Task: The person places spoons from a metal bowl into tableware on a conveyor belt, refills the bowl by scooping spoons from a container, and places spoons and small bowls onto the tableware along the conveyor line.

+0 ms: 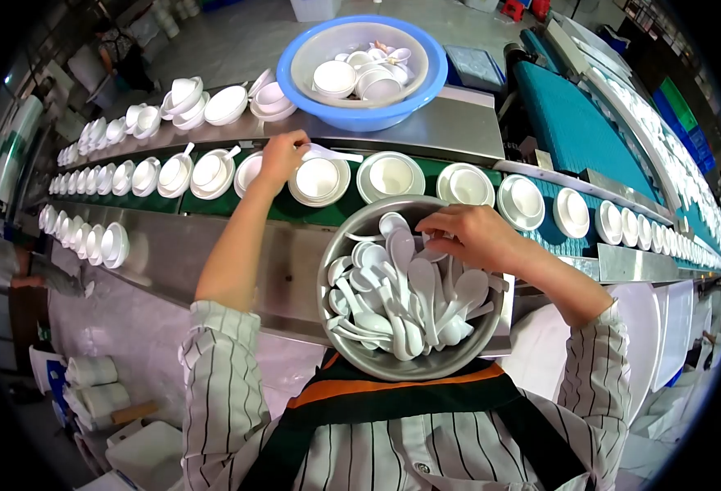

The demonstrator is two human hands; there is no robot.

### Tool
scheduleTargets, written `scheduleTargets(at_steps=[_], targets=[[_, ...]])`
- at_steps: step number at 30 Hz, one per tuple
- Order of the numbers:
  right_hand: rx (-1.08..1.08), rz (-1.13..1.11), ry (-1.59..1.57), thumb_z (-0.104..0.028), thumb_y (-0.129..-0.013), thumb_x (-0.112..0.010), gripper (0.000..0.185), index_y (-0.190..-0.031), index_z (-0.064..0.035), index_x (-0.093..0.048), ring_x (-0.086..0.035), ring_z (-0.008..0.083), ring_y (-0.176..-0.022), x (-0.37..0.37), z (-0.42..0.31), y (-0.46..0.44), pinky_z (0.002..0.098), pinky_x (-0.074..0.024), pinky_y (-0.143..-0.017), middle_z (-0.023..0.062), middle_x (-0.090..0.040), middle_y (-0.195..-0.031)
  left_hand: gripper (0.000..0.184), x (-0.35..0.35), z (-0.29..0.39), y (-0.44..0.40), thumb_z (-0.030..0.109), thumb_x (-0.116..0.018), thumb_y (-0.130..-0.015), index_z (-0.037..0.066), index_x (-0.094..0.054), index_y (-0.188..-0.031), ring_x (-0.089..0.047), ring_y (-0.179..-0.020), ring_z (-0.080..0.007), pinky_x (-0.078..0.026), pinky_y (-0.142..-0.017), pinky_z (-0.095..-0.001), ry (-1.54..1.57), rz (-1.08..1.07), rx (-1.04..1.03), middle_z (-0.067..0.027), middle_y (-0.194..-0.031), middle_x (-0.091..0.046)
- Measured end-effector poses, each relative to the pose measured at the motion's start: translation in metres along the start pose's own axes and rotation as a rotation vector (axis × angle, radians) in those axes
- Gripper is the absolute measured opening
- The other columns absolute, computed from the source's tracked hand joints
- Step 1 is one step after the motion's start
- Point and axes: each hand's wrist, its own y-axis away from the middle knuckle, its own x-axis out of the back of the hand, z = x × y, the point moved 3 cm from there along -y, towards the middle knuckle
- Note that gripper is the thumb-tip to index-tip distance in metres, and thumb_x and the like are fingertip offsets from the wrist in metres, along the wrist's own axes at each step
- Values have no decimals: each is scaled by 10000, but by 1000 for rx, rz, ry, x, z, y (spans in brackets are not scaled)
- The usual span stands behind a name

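A white, long-handled spoon (333, 154) is pinched in the fingertips of the left hand (285, 157), held over a round white bowl-and-plate set (319, 179) on a green conveyor belt (282, 209). The right hand (461, 235), fingers curled close together, reaches into a round silver metal basin (327, 327) heaped with white spoons (409, 299); whether it grips one cannot be told. More white dish sets (391, 175) line the belt. Beyond stands a blue plastic tub (360, 120) holding white bowls (334, 78).

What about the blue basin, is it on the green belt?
No, the blue basin sits on the steel surface beyond the green belt.
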Motion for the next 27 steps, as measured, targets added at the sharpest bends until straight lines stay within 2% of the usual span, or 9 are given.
scheduleTargets(at_steps=[7,9,12,14,16,19,24,25,27], targets=[[80,189,-48,-120,-768,-672,231,-990,-61,-648,-628,289,-767,4,5,-2,358,-513,-680,108,-650,-870,121,28,-7,6,96,-650,-745,40,-670,-851,-593,-900,-305,-436,-825,-407,-327,-124,-161,-122,-898,-662],[15,356,-59,-98,-785,-670,234,-1015,-61,-647,-631,276,-759,21,12,8,347,-518,-656,120,-651,-918,237,42,0,10,153,-637,-785,33,-659,-988,-582,-955,-314,-433,-864,-407,-387,39,-266,-137,-987,-655],[-162,463,-108,-156,-843,-641,316,-1131,-32,-598,-622,267,-937,27,45,30,358,-491,-834,145,-631,-1078,397,69,71,35,217,-618,-854,-3,-558,-1179,-531,-1103,-323,-398,-954,-382,-246,112,-165,-164,-1204,-576],[-456,291,-711,-305,-907,-583,470,-1259,-8,-491,-543,182,-1095,-25,77,53,311,-416,-931,147,-593,-1164,523,50,107,77,257,-637,-853,2,-465,-1276,-497,-1174,-291,-371,-989,-353,304,-315,177,-177,-1280,-519],[-459,329,-562,-300,-919,-563,450,-1254,-10,-482,-534,155,-1057,-51,54,47,286,-412,-905,139,-595,-1107,663,23,132,126,237,-681,-821,27,-360,-1361,-497,-1125,-202,-378,-969,-343,592,-610,107,-130,-1228,-526],[-413,252,-813,-248,-915,-567,433,-1267,-25,-448,-529,119,-935,-58,42,13,287,-431,-835,94,-600,-1018,635,48,128,161,150,-677,-817,8,-348,-1341,-487,-1125,-189,-388,-958,-314,507,-535,290,-133,-1225,-512],[-145,147,-797,-238,-862,-634,603,-1365,-73,-344,-568,312,-1027,-87,-3,-26,365,-445,-875,204,-565,-1166,620,97,116,209,94,-672,-796,-13,-351,-1315,-504,-1119,-184,-394,-947,-307,398,-538,498,-151,-1177,-537],[-57,260,-675,-262,-845,-661,549,-1308,-85,-425,-561,218,-1003,-80,-10,-30,314,-429,-878,142,-562,-1127,630,96,116,214,132,-703,-785,10,-363,-1300,-560,-1074,-240,-436,-906,-323,407,-493,473,-184,-1143,-562],[153,279,-225,-259,-815,-677,409,-1148,-74,-530,-560,245,-1001,-63,-15,-44,341,-440,-868,128,-563,-1137,619,103,133,215,163,-720,-771,33,-377,-1269,-591,-1010,-302,-469,-845,-356,138,-351,489,-194,-1096,-580]])
